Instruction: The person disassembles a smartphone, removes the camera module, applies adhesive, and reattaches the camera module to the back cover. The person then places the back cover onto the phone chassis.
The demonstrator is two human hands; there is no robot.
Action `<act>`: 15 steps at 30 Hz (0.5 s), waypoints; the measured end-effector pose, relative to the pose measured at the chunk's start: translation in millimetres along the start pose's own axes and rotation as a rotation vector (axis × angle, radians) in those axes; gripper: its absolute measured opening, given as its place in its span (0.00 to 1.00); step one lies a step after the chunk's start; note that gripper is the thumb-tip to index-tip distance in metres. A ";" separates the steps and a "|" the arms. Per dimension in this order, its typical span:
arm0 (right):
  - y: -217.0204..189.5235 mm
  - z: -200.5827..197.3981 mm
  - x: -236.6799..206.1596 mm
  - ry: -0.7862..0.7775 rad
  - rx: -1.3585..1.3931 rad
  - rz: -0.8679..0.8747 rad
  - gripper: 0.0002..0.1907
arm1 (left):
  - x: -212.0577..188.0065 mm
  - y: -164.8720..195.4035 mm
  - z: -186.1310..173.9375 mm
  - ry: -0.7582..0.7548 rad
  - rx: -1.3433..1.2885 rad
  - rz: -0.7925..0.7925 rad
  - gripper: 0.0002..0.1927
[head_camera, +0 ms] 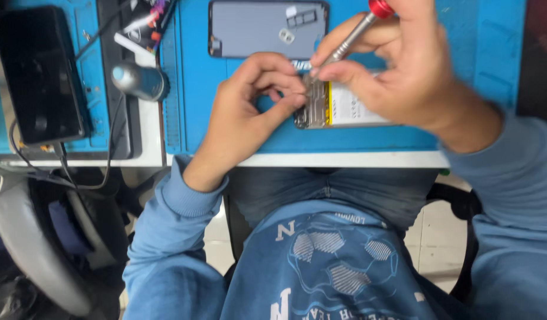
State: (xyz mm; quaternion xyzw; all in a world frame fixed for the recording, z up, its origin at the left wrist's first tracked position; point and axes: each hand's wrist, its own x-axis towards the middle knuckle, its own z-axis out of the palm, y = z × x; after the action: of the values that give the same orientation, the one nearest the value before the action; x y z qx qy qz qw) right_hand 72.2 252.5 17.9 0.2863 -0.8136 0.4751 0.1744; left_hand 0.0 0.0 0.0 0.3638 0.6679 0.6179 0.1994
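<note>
An opened phone (329, 109) with its back off lies on a blue work mat (374, 139), its metal frame and white-and-yellow battery showing. My right hand (398, 65) holds a slim silver screwdriver with a red cap (353, 32), tip down at the phone's top end. My left hand (249, 101) pinches the same end of the phone, thumb and fingers touching its metal part. Both arms wear blue sleeves.
A grey phone back panel (249, 26) with small loose parts on it lies farther up the mat. To the left are a black device (39, 71) with cables, a grey knob-like tool (137, 80) and several small tools (146, 24). The white table edge (344, 159) runs below.
</note>
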 end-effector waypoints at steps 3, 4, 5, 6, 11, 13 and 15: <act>-8.8 -13.1 4.5 -0.137 -0.108 -0.003 0.36 | -1.8 7.5 -0.4 -0.154 0.153 -0.025 0.19; -11.1 -16.3 6.6 -0.183 -0.153 -0.007 0.37 | -0.6 9.4 0.2 -0.202 0.184 -0.028 0.20; -13.3 -16.5 8.0 -0.191 -0.183 -0.009 0.36 | -0.2 10.9 1.2 -0.223 0.141 0.002 0.19; -15.3 -16.1 8.7 -0.199 -0.213 -0.011 0.35 | 0.2 11.8 2.3 -0.247 0.098 0.031 0.18; -9.4 -7.6 11.6 -0.272 -0.162 0.001 0.35 | -1.5 5.8 -0.7 -0.288 0.257 0.138 0.22; -4.8 -5.0 13.4 -0.275 -0.192 -0.109 0.35 | 0.0 3.0 0.0 -0.286 0.313 0.162 0.24; -5.0 -3.8 11.8 -0.281 -0.167 -0.097 0.34 | -0.1 1.9 -0.4 -0.292 0.325 0.156 0.24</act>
State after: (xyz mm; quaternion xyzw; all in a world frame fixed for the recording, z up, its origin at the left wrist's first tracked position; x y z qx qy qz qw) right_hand 66.2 250.4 29.7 0.3735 -0.8518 0.3519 0.1050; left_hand 0.2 -0.4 1.9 0.5272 0.6924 0.4568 0.1842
